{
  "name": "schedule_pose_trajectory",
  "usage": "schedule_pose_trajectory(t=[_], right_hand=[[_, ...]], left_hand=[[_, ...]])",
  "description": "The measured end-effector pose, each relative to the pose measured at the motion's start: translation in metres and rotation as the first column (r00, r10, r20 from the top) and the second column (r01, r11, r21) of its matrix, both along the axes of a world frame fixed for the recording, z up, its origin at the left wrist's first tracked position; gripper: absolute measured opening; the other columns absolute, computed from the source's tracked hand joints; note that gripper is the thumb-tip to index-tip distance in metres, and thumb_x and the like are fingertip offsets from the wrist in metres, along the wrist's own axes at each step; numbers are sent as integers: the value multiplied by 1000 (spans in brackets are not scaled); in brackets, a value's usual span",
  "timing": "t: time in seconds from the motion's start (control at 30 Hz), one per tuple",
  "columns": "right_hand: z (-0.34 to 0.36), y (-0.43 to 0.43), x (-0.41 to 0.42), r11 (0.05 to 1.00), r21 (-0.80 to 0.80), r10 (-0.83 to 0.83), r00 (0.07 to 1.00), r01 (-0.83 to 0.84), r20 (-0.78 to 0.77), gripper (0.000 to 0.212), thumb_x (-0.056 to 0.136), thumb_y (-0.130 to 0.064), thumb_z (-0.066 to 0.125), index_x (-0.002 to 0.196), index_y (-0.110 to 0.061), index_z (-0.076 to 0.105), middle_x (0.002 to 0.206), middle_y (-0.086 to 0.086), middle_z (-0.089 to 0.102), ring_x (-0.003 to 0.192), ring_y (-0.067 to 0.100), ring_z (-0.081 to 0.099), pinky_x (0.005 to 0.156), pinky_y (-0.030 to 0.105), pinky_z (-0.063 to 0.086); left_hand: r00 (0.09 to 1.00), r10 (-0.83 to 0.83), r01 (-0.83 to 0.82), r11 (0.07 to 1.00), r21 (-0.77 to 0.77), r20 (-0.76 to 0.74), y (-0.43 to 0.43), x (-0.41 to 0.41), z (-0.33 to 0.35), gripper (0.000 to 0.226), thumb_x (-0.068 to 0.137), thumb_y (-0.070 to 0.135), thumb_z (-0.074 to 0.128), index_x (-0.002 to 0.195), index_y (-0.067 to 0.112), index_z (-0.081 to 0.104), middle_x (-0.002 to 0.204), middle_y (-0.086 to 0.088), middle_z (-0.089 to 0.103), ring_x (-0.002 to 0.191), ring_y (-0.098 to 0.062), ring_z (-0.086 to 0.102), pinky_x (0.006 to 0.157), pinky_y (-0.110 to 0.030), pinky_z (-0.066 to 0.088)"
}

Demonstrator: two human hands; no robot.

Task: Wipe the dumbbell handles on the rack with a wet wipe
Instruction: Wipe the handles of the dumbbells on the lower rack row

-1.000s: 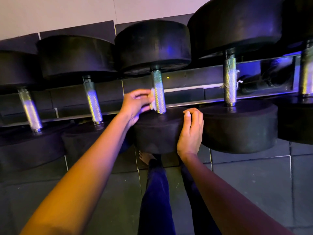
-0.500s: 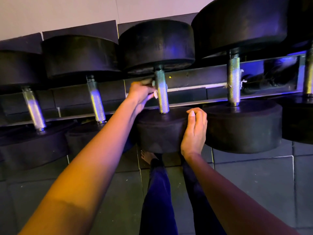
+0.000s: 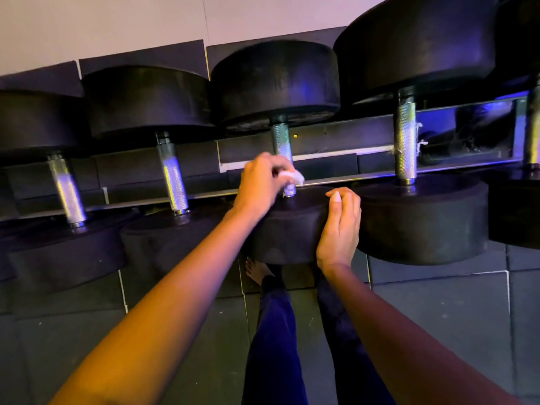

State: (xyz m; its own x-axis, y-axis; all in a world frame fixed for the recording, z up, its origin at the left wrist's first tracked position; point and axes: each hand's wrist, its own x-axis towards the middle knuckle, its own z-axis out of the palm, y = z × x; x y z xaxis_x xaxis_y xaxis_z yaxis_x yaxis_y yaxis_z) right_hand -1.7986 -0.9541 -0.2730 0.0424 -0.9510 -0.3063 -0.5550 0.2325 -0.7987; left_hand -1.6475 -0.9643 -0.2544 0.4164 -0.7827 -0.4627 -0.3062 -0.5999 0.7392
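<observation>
Several black dumbbells lie side by side on a metal rack (image 3: pixel 350 173), each with a knurled chrome handle. My left hand (image 3: pixel 261 181) grips a crumpled white wet wipe (image 3: pixel 293 179) around the lower end of the middle dumbbell's handle (image 3: pixel 281 140), just above its near black head (image 3: pixel 287 229). The wipe hides the bottom of that handle. My right hand (image 3: pixel 340 226) rests on the right side of the same near head, fingers curled over its top edge.
Neighbouring handles stand to the left (image 3: pixel 173 176) and right (image 3: pixel 405 141); the right one has white fibres stuck to it. Dark rubber floor tiles (image 3: pixel 438 311) lie below the rack. My legs (image 3: pixel 277 340) and a bare foot are under the middle dumbbell.
My left hand with the wipe slid up the middle handle, then back down to its lower end. My right hand stayed on the near head.
</observation>
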Motion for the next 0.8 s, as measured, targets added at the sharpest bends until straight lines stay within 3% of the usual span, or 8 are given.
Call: schedule_pose_trajectory(t=[0.17, 0.23, 0.33, 0.43, 0.5, 0.67, 0.73, 0.8], right_hand=[[-1, 0, 0, 1000, 6, -9, 1000, 9, -1, 56, 90, -51, 21, 100, -9, 57, 104, -9, 46, 104, 9, 45, 87, 16, 28], [-1, 0, 1, 1000, 15, -8, 1000, 9, -6, 57, 90, -51, 21, 100, -8, 57, 104, -8, 46, 104, 9, 45, 87, 16, 28], [0, 0, 0, 1000, 7, -4, 1000, 4, -14, 58, 90, -52, 20, 101, -9, 57, 107, -2, 51, 105, 12, 46, 87, 18, 29], [0, 0, 0, 1000, 15, 0, 1000, 0, -12, 58, 90, -51, 20, 101, -9, 57, 109, 2, 53, 105, 14, 47, 87, 18, 29], [0, 0, 0, 1000, 20, -2, 1000, 2, -12, 58, 90, -52, 20, 101, -9, 57, 109, 2, 53, 106, 15, 48, 88, 18, 29], [2, 0, 0, 1000, 17, -1, 1000, 1, -8, 58, 89, -53, 19, 101, -10, 57, 109, 3, 53, 107, 16, 48, 88, 19, 29], [1, 0, 0, 1000, 18, -2, 1000, 2, -8, 59, 89, -53, 19, 101, -9, 57, 109, 3, 53, 107, 17, 48, 88, 19, 29], [1, 0, 0, 1000, 12, -1, 1000, 2, -14, 60, 89, -53, 19, 101, -9, 57, 110, 4, 53, 107, 17, 48, 89, 21, 30]], left_hand=[[979, 20, -5, 997, -74, 205, -26, 8, 1, 14, 77, 10, 67, 89, 14, 75, 85, -7, 68, 81, -22, 62, 74, -27, 43], [959, -55, 68, 997, -37, 280, -23, 5, 1, 17, 78, 8, 66, 92, 14, 74, 92, -10, 65, 86, -23, 60, 77, -29, 41], [956, -219, 220, 975, 15, 198, -1, -5, 5, 18, 74, 0, 66, 82, 14, 74, 91, -8, 60, 84, -21, 59, 74, -23, 41], [992, 38, -33, 999, -40, 116, -15, 4, 3, 21, 72, 1, 68, 78, 20, 72, 81, -7, 66, 70, -14, 57, 60, -17, 43], [971, 215, -207, 975, -87, 102, -24, 6, 0, 15, 71, 4, 70, 83, 12, 73, 79, -3, 67, 71, -11, 55, 63, -19, 42], [978, 208, -209, 977, 40, 27, -4, 0, -9, 24, 68, 0, 73, 66, 20, 60, 68, 3, 60, 59, 0, 51, 61, -18, 41], [939, 334, -335, 942, -1, -77, -11, 9, -10, 33, 69, -7, 71, 63, 22, 56, 66, 7, 58, 57, 4, 52, 63, -21, 45], [869, 458, -467, 885, -4, -188, -16, 12, -12, 31, 74, -8, 67, 67, 20, 55, 68, 3, 57, 61, -6, 54, 58, -23, 48]])
